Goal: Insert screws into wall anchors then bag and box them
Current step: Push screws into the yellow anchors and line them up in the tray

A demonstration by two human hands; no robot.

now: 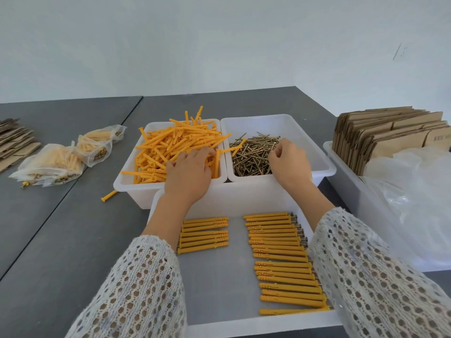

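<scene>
A fresh pair was being picked, which appeared to be the start of another screw-into-anchor assembly. The left hand (188, 173) was reached into the white plastic bin (127, 185) heaped with long orange plastic wall anchors (170, 145), fingers spread loosely over the pile with the tips seemingly closing on one anchor; whether an anchor was truly pinched could not be told. The right hand (290, 162) was held over the neighbouring white plastic bin (324, 164) of thin brass-coloured screws (251, 157), its fingers curled together at the tips as if a screw were pinched, though none could be clearly made out between them. Two rows of finished orange anchors with screws fitted (280, 254) were laid in the shallow white tray (244, 325) nearest the body. Next, it was judged, one anchor and one screw would need to be lifted clear, aligned tip to mouth and pushed together. Filled clear bags (58, 162) and flat brown cardboard boxes (380, 132) were lying at the sides
</scene>
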